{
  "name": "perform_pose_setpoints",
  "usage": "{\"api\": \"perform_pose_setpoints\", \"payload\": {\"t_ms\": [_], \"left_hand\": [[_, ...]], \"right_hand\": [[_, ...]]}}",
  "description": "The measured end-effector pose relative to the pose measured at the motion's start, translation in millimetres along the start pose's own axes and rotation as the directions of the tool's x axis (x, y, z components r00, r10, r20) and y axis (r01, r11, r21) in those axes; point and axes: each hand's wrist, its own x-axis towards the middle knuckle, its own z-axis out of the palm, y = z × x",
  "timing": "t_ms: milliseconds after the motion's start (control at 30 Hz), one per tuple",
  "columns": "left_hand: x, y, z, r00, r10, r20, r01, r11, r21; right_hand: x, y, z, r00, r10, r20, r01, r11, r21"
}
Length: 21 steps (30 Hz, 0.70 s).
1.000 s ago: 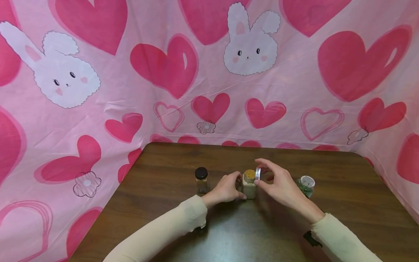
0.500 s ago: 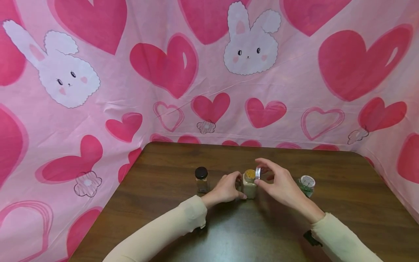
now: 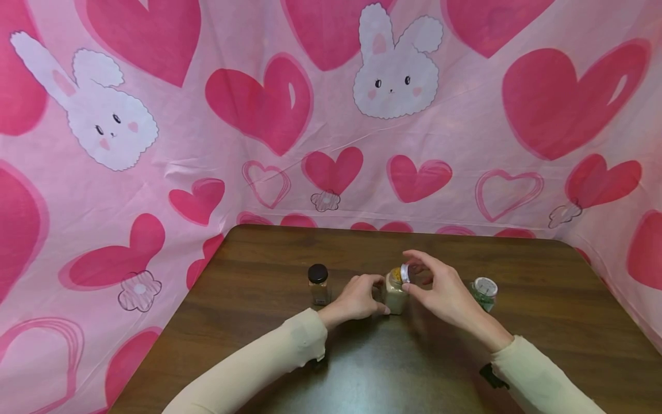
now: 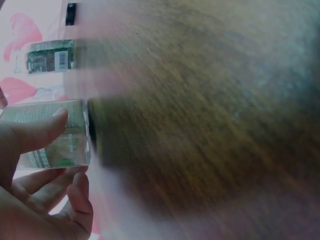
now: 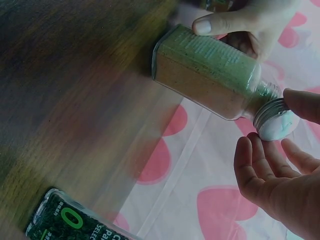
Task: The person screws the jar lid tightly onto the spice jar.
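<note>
A clear square spice jar (image 3: 395, 299) of pale powder, yellowish at its mouth, stands mid-table, tipped slightly right in the head view. My left hand (image 3: 357, 299) grips its left side; in the left wrist view the thumb lies across the labelled face of this jar (image 4: 75, 147). My right hand (image 3: 446, 293) pinches a silver screw lid (image 3: 405, 273) between thumb and fingers. Seen from the right wrist, the lid (image 5: 277, 124) leans against the threaded neck of the jar (image 5: 210, 75), at an angle, with part of the neck uncovered.
A black-capped spice jar (image 3: 318, 286) stands left of my left hand. Beyond my right wrist is a jar of green flakes (image 3: 485, 296) with a pale top. The wooden table (image 3: 248, 276) ends at a pink heart-patterned cloth (image 3: 331, 126).
The jar has tipped a little to the right. The lid has turned and come over part of the mouth, hiding some of the yellow. Both hands stay almost in place.
</note>
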Motion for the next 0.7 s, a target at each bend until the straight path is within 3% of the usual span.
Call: {"api": "perform_pose_setpoints", "payload": {"t_ms": [133,700], "left_hand": [[0.1,3.0,-1.5,1.0,-0.022,0.012,0.022,1.0,-0.015],[1.5,1.5,0.0,1.0,0.012,0.016,-0.012,1.0,-0.006]], "right_hand": [[0.5,-0.4,-0.6,1.0,0.001,0.002,-0.001,1.0,0.002],[-0.3,-0.1,0.5,1.0,-0.025,-0.003,0.025,1.0,0.015]]}}
